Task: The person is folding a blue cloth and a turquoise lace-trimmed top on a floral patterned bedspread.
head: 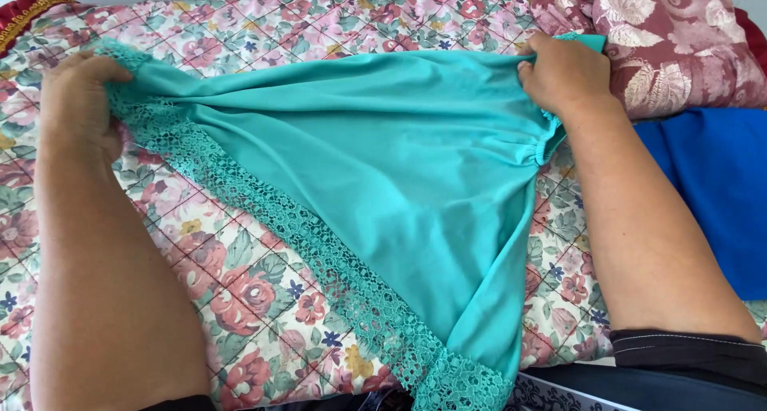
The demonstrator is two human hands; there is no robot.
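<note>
My left hand (76, 99) and right hand (563, 75) each grip a corner of the teal skirt (399, 179). I see it stretched between them over the quilt (240, 275), lace hem (319, 259) slanting toward me.

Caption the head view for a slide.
Both hands, left and right, stretch a teal lace-trimmed garment over a floral quilt.

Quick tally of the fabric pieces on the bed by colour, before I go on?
Teal, lace-trimmed garment, held in left hand and right hand: 1
Floral quilted bedspread: 1
Maroon leaf-patterned cushion: 1
Blue cloth: 1
Total: 4
</note>
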